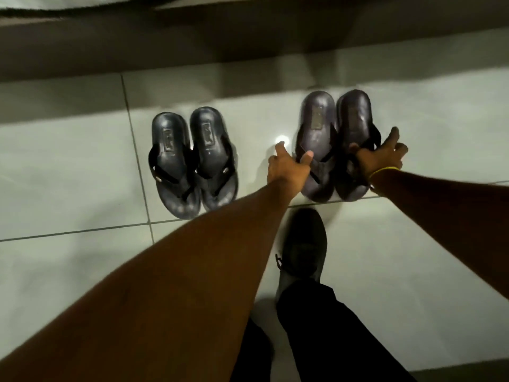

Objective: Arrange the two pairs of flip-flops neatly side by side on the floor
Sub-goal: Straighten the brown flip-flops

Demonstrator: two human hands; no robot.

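Two pairs of dark flip-flops lie on the pale tiled floor, heels pointing away from me. The black pair (192,158) rests side by side at the left, untouched. The brownish pair stands at the right, its two flip-flops close together. My left hand (286,164) grips the left brown flip-flop (316,128) at its strap, thumb on top. My right hand (382,158), with a yellow band on its wrist, holds the right brown flip-flop (355,119) at the strap area. A gap of floor separates the two pairs.
A dark wall base or furniture edge (192,45) runs along the far side behind the flip-flops. My own foot in a dark laced shoe (303,249) stands just below the brown pair. Grout lines cross the tiles (68,166).
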